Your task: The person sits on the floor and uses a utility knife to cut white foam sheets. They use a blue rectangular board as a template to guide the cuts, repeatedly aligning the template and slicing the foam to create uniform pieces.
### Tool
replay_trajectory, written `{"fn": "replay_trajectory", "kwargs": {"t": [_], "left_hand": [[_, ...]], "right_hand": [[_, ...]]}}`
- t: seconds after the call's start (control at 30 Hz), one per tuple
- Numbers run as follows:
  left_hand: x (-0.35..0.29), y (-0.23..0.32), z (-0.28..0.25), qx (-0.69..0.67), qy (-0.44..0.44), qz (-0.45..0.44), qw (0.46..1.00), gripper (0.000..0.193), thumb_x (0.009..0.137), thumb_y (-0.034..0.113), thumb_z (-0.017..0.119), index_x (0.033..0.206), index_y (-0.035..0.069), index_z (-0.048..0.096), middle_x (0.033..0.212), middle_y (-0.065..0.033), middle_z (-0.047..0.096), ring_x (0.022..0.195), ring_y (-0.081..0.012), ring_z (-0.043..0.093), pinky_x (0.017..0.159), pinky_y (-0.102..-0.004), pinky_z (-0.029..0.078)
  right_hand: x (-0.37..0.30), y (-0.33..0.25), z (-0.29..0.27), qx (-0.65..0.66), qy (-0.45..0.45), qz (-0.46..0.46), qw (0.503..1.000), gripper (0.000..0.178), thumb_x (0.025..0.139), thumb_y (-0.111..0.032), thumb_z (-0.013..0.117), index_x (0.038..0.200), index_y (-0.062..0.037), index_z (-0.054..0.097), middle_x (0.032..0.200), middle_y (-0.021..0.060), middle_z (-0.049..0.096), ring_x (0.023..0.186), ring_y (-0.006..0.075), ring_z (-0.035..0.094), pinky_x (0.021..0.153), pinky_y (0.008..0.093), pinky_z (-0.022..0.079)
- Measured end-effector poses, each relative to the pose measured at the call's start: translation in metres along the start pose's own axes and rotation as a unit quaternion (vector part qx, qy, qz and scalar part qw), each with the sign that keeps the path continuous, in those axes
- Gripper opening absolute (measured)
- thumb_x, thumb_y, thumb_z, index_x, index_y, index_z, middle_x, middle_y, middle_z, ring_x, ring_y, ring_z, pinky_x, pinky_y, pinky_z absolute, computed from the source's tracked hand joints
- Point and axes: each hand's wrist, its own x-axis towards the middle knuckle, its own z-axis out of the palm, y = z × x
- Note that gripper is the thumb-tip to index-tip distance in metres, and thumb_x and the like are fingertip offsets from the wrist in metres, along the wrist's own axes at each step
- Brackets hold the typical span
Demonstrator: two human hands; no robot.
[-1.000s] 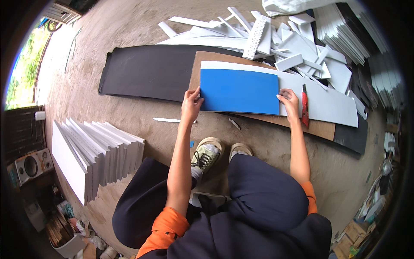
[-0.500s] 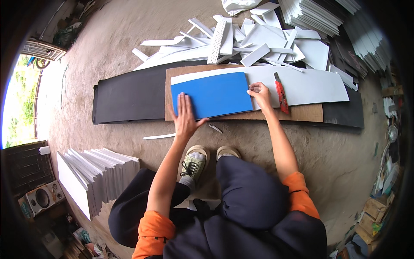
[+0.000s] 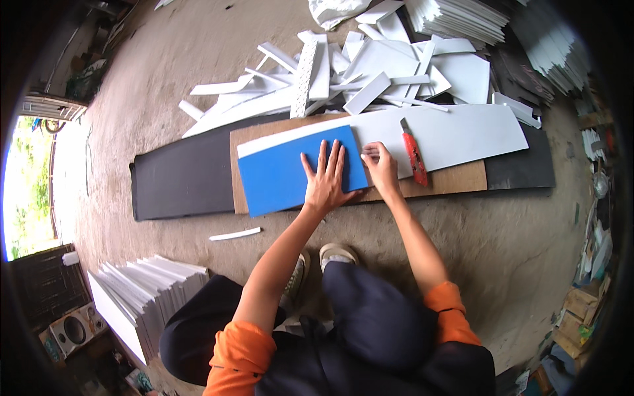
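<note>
A blue rectangular sheet (image 3: 274,175) lies over a long white foam sheet (image 3: 469,135), its lower left corner sticking out past the brown board (image 3: 456,181) beneath. My left hand (image 3: 325,185) presses flat on the blue sheet towards its right side, fingers spread. Just beyond that sheet's right edge, my right hand (image 3: 381,173) is closed with fingertips pinched together over the white sheet. Whatever it may hold is too small to make out. A red utility knife (image 3: 415,157) with its blade out rests on the white sheet, right of my right hand.
Long black sheets (image 3: 181,175) lie under everything on the concrete floor. Behind them is a heap of white offcuts (image 3: 389,63). White sheets (image 3: 456,20) are stacked at the far right. Upright white panels (image 3: 142,297) stand near left, and a thin white strip (image 3: 236,233) lies on the floor.
My left hand has slid right across the blue sheet. That sheet is now tilted, its lower left corner nearer to me. My right hand stays by its right edge. The view has shifted.
</note>
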Motion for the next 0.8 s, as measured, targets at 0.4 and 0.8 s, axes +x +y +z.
{"fn": "replay_trajectory", "kwargs": {"t": [0.4, 0.8], "left_hand": [[0.005, -0.004, -0.006, 0.004, -0.013, 0.019, 1.0, 0.084, 0.065, 0.062, 0.056, 0.136, 0.031, 0.022, 0.143, -0.013, 0.012, 0.132, -0.0343, 0.005, 0.092, -0.0709, 0.004], [0.019, -0.013, -0.005, -0.022, -0.003, -0.001, 1.0, 0.097, 0.054, 0.056, 0.064, 0.135, 0.021, 0.025, 0.14, -0.014, 0.017, 0.132, -0.0339, 0.005, 0.093, -0.0698, 0.004]], "right_hand": [[0.011, 0.017, -0.074, -0.427, 0.076, -0.033, 0.901, 0.047, 0.073, -0.013, 0.061, 0.114, -0.001, 0.043, 0.098, 0.0208, 0.047, 0.089, 0.0377, 0.047, 0.078, 0.0454, 0.039], [0.023, -0.056, -0.002, -0.337, -0.122, 0.02, 0.933, 0.033, 0.083, -0.019, 0.047, 0.103, 0.004, 0.033, 0.071, 0.0276, 0.058, 0.069, 0.0422, 0.058, 0.06, 0.0474, 0.048]]}}
